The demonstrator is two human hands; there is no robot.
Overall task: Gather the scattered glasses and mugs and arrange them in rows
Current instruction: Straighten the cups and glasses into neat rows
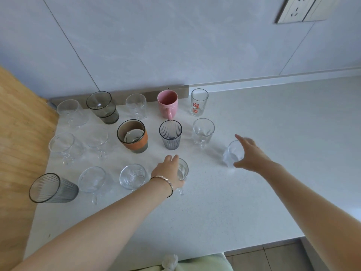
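Head view, mug (183, 170) in left grip (168, 173), glass (232, 153) at right grip (252, 155)

The only writing I can see from here is on the tall clear glass (199, 102) at the right end of the back row, upper middle of the frame. It carries two red Chinese characters, one above the other, which I cannot read with certainty.
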